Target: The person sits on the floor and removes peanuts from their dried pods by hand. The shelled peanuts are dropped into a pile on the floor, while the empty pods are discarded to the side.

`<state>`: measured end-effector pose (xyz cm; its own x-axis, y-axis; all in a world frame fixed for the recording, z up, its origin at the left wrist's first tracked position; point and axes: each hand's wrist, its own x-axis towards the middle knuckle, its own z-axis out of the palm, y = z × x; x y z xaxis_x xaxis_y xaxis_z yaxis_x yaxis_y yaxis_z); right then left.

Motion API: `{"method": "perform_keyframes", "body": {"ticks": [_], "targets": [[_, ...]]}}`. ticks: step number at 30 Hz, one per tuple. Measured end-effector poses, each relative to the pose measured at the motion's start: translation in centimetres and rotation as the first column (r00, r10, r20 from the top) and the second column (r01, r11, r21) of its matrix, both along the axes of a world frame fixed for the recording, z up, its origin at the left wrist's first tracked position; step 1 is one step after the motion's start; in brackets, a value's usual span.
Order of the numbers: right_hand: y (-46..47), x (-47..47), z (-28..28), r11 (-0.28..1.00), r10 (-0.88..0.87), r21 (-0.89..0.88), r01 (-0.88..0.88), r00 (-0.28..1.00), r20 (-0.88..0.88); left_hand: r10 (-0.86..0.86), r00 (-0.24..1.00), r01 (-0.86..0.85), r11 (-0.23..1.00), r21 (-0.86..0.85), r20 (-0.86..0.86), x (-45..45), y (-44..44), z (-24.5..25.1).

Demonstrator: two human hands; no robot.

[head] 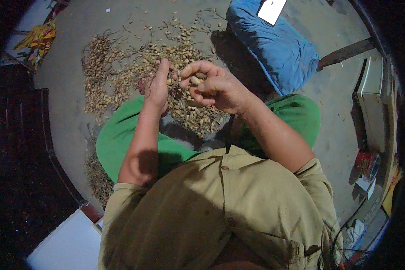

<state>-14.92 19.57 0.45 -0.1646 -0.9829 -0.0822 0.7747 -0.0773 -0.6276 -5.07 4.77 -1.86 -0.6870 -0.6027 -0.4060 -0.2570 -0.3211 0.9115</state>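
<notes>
My right hand [219,86] is curled around a few peanuts in their shells [196,80], which show between the thumb and the bent fingers. To its left, my left hand [157,88] is held edge-on with the thumb pointing away from me. Its other fingers are mostly hidden, so whether anything lies in them is unclear. Both hands are over a wide, loose heap of unshelled peanuts [148,54] mixed with thin dry stems. More peanuts [202,121] lie on the floor between my bent legs.
A blue cloth-covered cushion or bundle [273,50] lies at the upper right, with a bright-screened phone [272,10] on it. Dry plant stalks [99,175] lie by my left leg. Along the right side are a pale box-like object [371,101] and a red packet [366,163].
</notes>
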Motion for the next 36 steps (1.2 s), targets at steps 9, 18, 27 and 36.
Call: {"method": "perform_keyframes", "body": {"ticks": [9, 18, 27, 36], "targets": [[-1.8, 1.7, -2.1, 0.89, -0.209, 0.078, 0.449, 0.554, -0.806, -0.057, 0.998, 0.058, 0.998, 0.035, -0.002, -0.2, 1.0, 0.4], [-1.9, 1.8, -1.8, 0.899, -0.213, -0.044, 0.435, 0.348, -0.913, -0.102, 0.985, 0.118, 0.987, -0.112, 0.142, 0.0, 1.5, 0.9], [-0.7, 0.4, -0.7, 0.943, 0.136, 0.265, 0.202, 0.493, -0.859, -0.078, 0.946, 0.26, 0.763, -0.592, 0.314, -0.1, 2.0, 0.2], [2.4, 2.6, 2.9, 0.94, 0.337, 0.115, -0.323, 0.807, -0.485, 0.127, 0.92, 0.173, 0.717, -0.675, 0.371, -1.4, 1.7, 0.0]]}}
